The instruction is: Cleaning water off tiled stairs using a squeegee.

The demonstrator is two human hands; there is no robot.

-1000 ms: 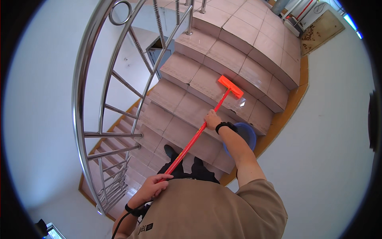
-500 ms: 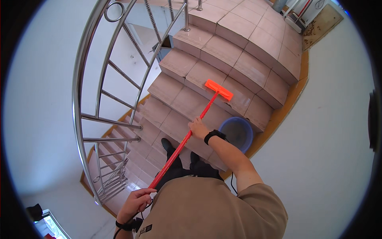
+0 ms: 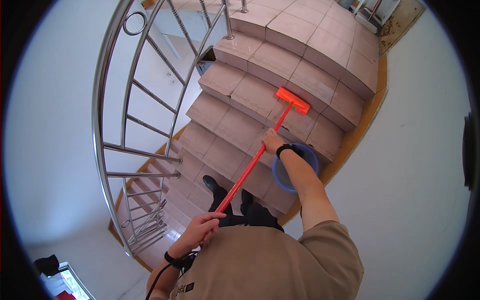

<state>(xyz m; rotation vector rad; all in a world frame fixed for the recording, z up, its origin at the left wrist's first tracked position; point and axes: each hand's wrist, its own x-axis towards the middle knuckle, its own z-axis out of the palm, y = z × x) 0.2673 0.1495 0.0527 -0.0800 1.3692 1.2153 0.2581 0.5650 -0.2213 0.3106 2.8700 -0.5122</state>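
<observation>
A long-handled scrub brush with a red pole and an orange head [image 3: 293,100] lies across the pink tiled stairs [image 3: 235,120]. Its bristled head rests on a step above me, close against the riser behind it. My right hand [image 3: 272,141] is closed round the pole below the head. Lower down, near my waist, my left hand [image 3: 202,228] grips the pole's other end. A blue plastic tub [image 3: 316,172] stands on a step beside my right forearm, which partly covers it; dark water seems to be inside.
A curved stainless steel railing [image 3: 97,100] runs along the left of the stairs. The white wall [image 3: 400,190] with a yellow-brown skirting [image 3: 357,132] borders the right. My dark shoes [image 3: 212,184] stand on a lower step. More steps descend at the left, and a landing lies above.
The brush has been pushed away from me and to the right along the step, nearer the riser. Both hands moved forward with the pole, my left rising from the lower edge.
</observation>
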